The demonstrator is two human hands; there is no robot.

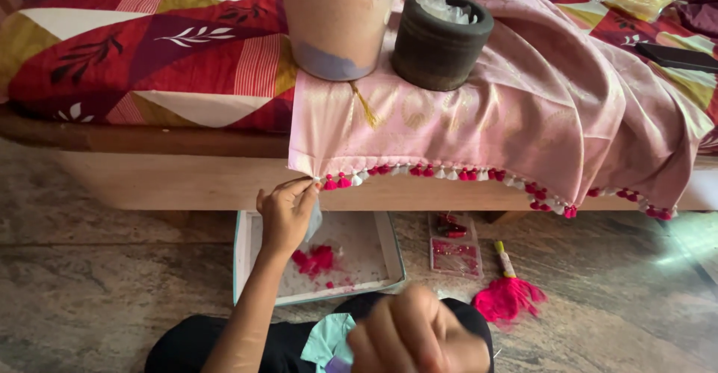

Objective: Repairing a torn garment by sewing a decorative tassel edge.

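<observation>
A pink patterned cloth [479, 111] hangs over the edge of a bed, its hem lined with small pink and white tassels [419, 171]. My left hand [286, 212] pinches the hem at the cloth's lower left corner. My right hand [415, 335] is close to the camera at the bottom, blurred, fingers closed; whether it holds anything I cannot make out. A light blue cloth piece [325, 339] lies on my lap beside it.
A dark stone mortar [441, 44] and a large pale pot [340, 17] weigh the cloth down on the bed [149, 51]. On the floor are a white tray [393, 249] with pink thread scraps, a clear packet [456, 249] and a pink tassel bundle [508, 294].
</observation>
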